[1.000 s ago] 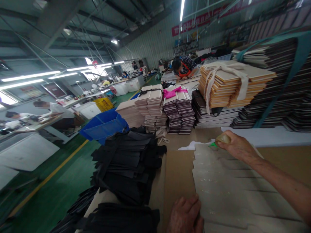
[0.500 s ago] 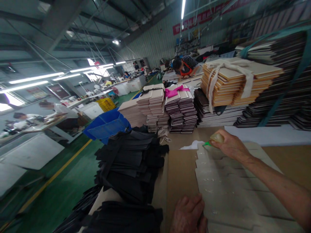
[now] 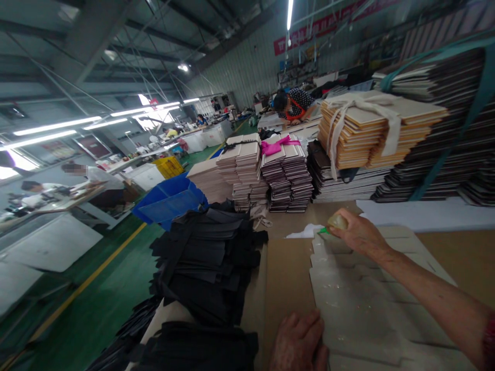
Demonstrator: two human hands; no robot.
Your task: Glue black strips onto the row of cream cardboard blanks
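Observation:
My right hand is wrapped round a squeeze bottle of yellowish, cloudy look with a green nozzle. The nozzle tip points left, at the far left corner of overlapping light grey-beige board pieces. Small shiny spots, like wet glue, dot the left side of these boards. Below, my left hand rests on brown cardboard beside the boards' left edge, its fingers laid down and slightly bent. Nothing shows in it; the thumb side is partly cut off by the frame's bottom.
Black fabric-like strips lie piled left of the cardboard. Behind stand tied stacks of boards: one with a pink tie, another with a cream band. A blue bin is at the left. A person bends over work at the back.
My right hand has shifted a little to the left with the bottle, along the far edge of the boards. My left hand stays in about the same place.

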